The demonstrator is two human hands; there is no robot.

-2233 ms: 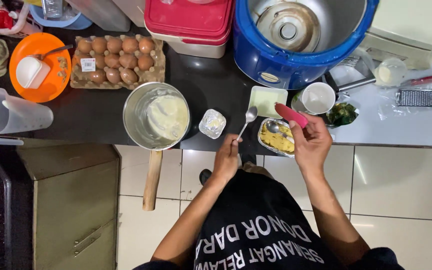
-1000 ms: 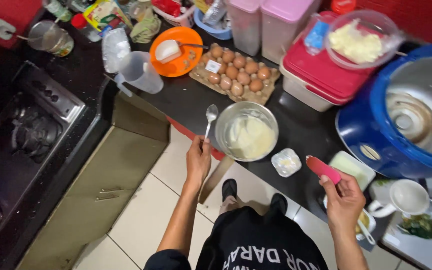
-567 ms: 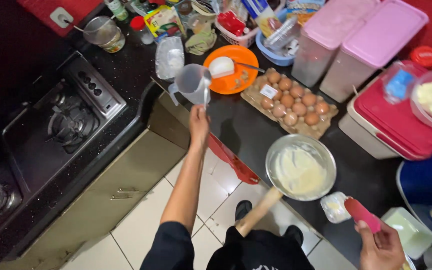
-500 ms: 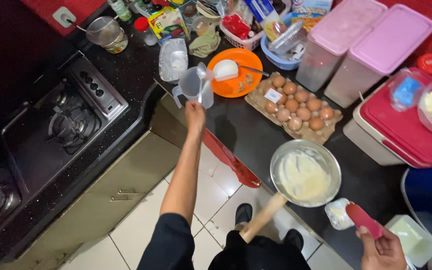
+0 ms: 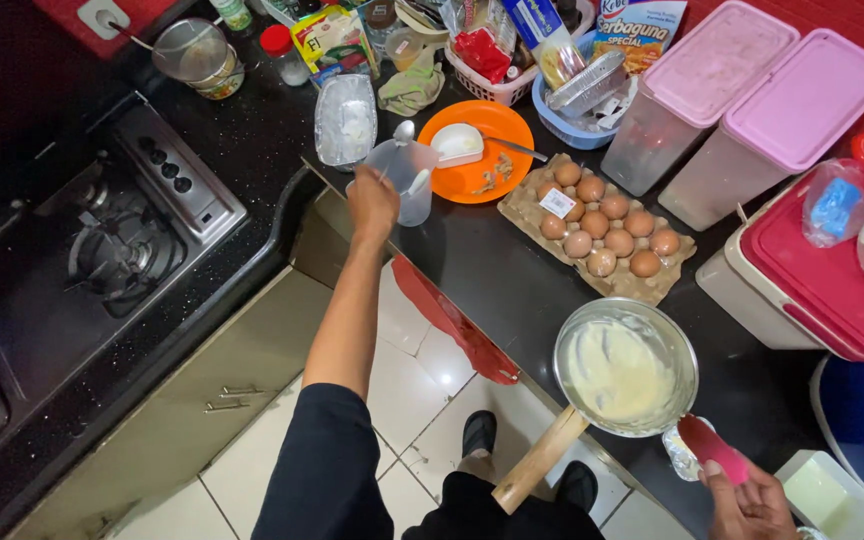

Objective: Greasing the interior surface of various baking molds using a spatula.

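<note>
Black speckled kitchen counter [image 5: 492, 270], viewed from above, cluttered along its far edge. Landmark: orange plate [image 5: 477, 150] holding a white dish.

Left hand [image 5: 373, 203], just beside the plate's near-left edge, fingers closed around the handle of a metal spoon [image 5: 399, 140] whose bowl points away past the rim of a clear measuring jug [image 5: 407, 180]; jug standing upright, touching or nearly touching the plate. Whether the hand also contacts the jug: cannot tell.

Right hand [image 5: 749, 505], well apart from the plate toward the near-right corner, curled shut on a red-handled utensil [image 5: 712, 450], red end pointing up toward a metal saucepan [image 5: 630, 366]. Saucepan with pale batter inside, wooden handle [image 5: 540, 458] overhanging the counter edge.

Right of the plate: cardboard egg tray [image 5: 602, 225] with brown eggs. Farther right: two pink-lidded containers [image 5: 742, 105]. Left of the plate: gas stove [image 5: 122, 250] set into the counter.
</note>
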